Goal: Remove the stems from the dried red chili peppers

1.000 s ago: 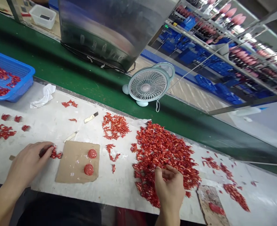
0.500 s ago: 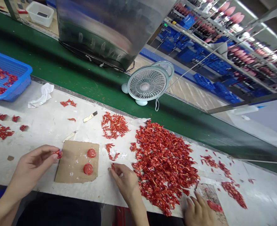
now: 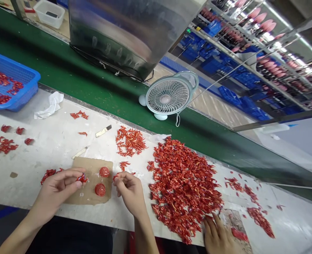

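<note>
My left hand (image 3: pixel 57 188) hovers over the left edge of a brown cardboard square (image 3: pixel 85 195), thumb and fingers pinched on a small red piece (image 3: pixel 82 178). My right hand (image 3: pixel 129 190) sits just right of the cardboard, its fingers pinched on another small red piece (image 3: pixel 116 176). Two round red lumps (image 3: pixel 102 180) rest on the cardboard between my hands. A big heap of red petal-like pieces (image 3: pixel 184 183) spreads to the right of my right hand.
Another person's hand (image 3: pixel 216 234) rests at the heap's lower right by a second cardboard piece (image 3: pixel 235 225). A small fan (image 3: pixel 169 96), a blue basket (image 3: pixel 18 88) of red pieces, two small blades (image 3: pixel 102 131), a white cloth (image 3: pixel 49 106) and a green conveyor belt (image 3: pixel 92 88) lie beyond.
My right hand left the big heap, swept left across the table and rose next to the cardboard with a red piece. My left hand moved right onto the cardboard edge.
</note>
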A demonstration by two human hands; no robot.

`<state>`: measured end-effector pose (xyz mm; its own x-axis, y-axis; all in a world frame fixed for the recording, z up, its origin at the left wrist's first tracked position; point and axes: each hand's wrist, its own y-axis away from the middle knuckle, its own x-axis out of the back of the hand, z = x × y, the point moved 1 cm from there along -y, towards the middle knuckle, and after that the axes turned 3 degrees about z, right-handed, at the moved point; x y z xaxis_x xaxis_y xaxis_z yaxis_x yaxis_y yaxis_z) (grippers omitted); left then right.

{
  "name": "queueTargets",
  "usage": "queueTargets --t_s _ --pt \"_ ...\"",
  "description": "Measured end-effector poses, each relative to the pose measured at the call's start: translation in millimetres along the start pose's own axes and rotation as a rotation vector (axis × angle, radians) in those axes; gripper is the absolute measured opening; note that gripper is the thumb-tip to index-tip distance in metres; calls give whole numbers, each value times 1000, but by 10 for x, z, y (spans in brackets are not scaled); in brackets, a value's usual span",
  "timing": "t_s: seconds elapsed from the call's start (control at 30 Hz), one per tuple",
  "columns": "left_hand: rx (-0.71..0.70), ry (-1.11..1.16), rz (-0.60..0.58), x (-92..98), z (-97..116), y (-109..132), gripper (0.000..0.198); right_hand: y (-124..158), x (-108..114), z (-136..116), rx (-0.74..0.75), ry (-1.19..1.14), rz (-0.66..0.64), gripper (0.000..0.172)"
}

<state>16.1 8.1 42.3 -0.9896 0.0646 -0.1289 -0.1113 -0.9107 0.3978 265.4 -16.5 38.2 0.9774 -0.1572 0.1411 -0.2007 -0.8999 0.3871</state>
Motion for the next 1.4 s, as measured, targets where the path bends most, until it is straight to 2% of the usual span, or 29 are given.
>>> queueTargets --t_s 0.2,0.33,0.47,0.77,1.07,1.23,1.4 --pt "17 36 -3 5 -41 14 13 -78 -59 -102 36 69 -63 34" --pt "-7 13 7 -27 -44 16 13 -76 -69 -100 15 82 -10 28" --pt "-5 24 6 -60 -22 30 21 -87 -124 -95 2 94 38 30" --pt "63 49 -48 -53 8 36 29 -89 -169 -102 -21 42 7 31" --pt "58 97 -69 -260 -57 6 23 21 -124 -64 -58 -298 -111 29" --pt "82 181 -136 -352 -94 34 21 102 -202 -164 -42 -270 -148 27" --pt "37 154 -149 -383 -108 55 18 144 -289 -294 -32 -188 -128 29"
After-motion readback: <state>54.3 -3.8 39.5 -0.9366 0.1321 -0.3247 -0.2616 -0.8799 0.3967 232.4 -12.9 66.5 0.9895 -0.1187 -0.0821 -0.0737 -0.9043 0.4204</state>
